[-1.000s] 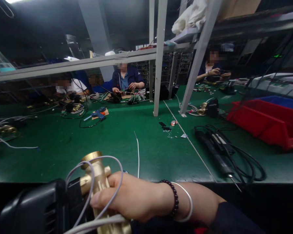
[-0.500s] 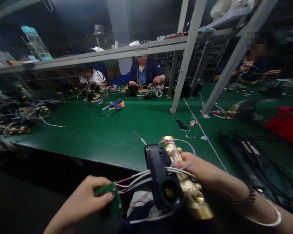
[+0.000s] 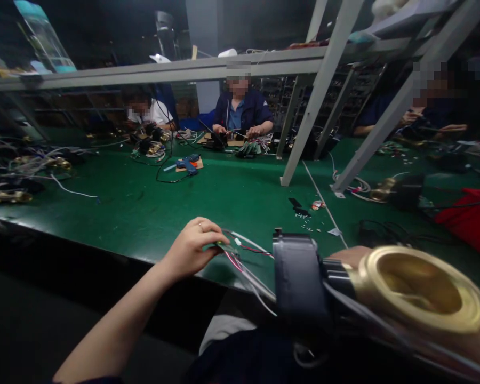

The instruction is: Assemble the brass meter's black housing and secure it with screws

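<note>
Now the brass valve body [image 3: 422, 290] sits closest of all, swung up so its wide threaded mouth faces the camera, where half a second ago it lay angled with the side port showing. Just left of that mouth is the black housing [image 3: 300, 277] fixed to it. The right hand [image 3: 350, 256] is mostly hidden behind the brass, with only a patch of it showing above the housing; it seems to carry the assembly, but how the fingers close cannot be told. Left of the housing, a bundle of thin wires [image 3: 246, 261] stretches out to the left hand [image 3: 192, 248], whose fingers pinch the small green circuit board [image 3: 223, 247] tight. That hand has moved up and away from the brass, so the wires are drawn out straighter, which suggests the board is being pulled clear or laid out along the bench edge. Beyond the brass lies the green bench mat [image 3: 224, 197], farther on a blue glue gun [image 3: 188, 162], and behind that seated co-workers [image 3: 243, 109].
</note>
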`<action>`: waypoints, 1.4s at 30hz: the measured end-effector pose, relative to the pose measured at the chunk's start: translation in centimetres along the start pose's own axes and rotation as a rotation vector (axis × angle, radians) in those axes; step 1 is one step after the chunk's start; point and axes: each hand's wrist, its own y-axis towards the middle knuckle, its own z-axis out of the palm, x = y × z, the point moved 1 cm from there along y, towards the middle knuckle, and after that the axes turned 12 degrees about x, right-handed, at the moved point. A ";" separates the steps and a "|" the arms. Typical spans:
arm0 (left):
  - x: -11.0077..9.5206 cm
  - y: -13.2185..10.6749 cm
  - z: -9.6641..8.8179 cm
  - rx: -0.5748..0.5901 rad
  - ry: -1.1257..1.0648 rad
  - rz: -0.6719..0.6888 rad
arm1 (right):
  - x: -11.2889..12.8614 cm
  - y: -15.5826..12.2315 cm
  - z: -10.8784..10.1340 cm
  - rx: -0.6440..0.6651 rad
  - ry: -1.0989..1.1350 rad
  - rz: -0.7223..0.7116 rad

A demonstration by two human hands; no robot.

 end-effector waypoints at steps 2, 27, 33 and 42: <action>1.6 1.6 1.4 -0.093 0.222 0.073 | 1.4 1.5 -0.1 0.116 -0.167 -0.165; 11.0 4.8 11.5 0.057 0.092 0.048 | 0.0 9.7 6.3 0.433 -0.802 -0.285; 11.4 5.1 11.7 0.064 0.030 -0.074 | 0.1 6.0 5.8 0.065 -0.801 -0.411; 10.5 5.7 11.8 0.241 0.052 -0.095 | -0.6 13.3 6.2 0.763 -0.667 0.034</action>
